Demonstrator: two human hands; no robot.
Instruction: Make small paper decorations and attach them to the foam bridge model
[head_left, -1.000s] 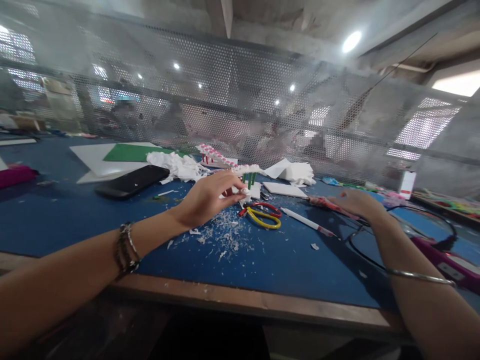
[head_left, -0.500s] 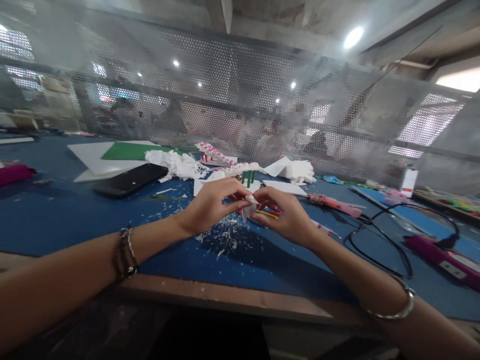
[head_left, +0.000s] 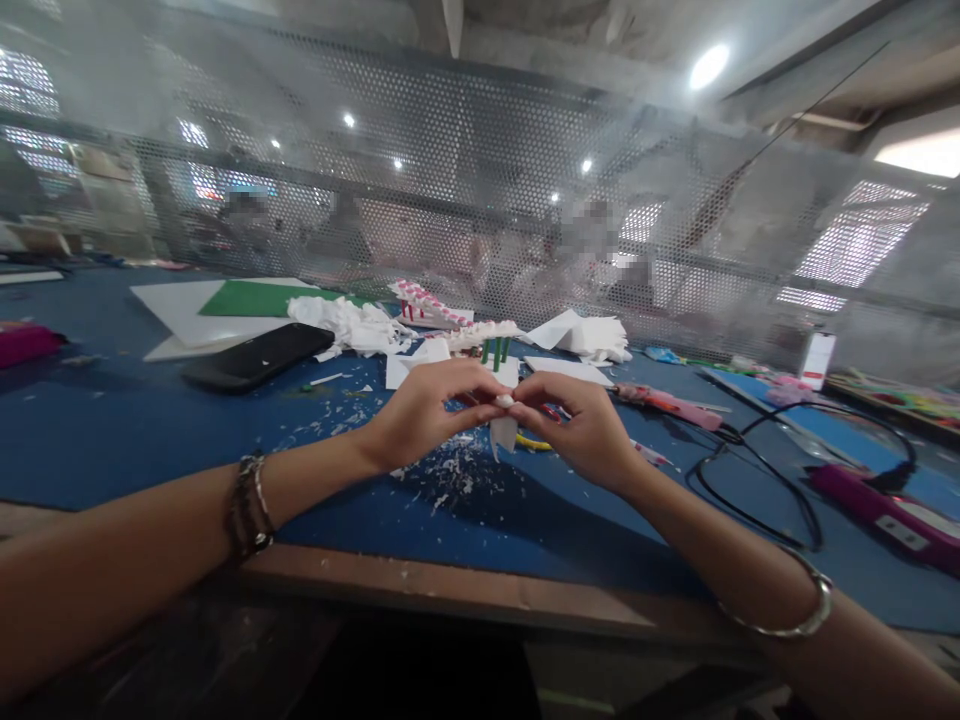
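Between my two hands is a small piece of white paper (head_left: pixel 504 434), its lower part hanging down and its top bunched at the fingertips. My left hand (head_left: pixel 435 410) pinches it from the left with thumb and fingers. From the right, my right hand (head_left: pixel 581 425) pinches the same piece, thumb tip close to the other thumb. Below lie many tiny white paper scraps (head_left: pixel 457 475) on the blue table mat (head_left: pixel 360 515). Partly hidden behind my right fingers are red-handled and yellow-handled items, perhaps scissors. Just beyond my hands stands a small white paper model on green posts (head_left: pixel 496 352).
A black phone (head_left: pixel 259 357) lies left, near crumpled white paper (head_left: pixel 349 325) and a green sheet (head_left: pixel 251 298). To the right are a pink glue gun (head_left: pixel 671 405), its black cable (head_left: pixel 757 520) and a purple power strip (head_left: pixel 885 515). A perforated metal screen (head_left: pixel 465 190) rises behind.
My hands have drawn closer together at the white paper, the right thumb moving in to its top. The paper now hangs lower and straighter beneath the fingertips.
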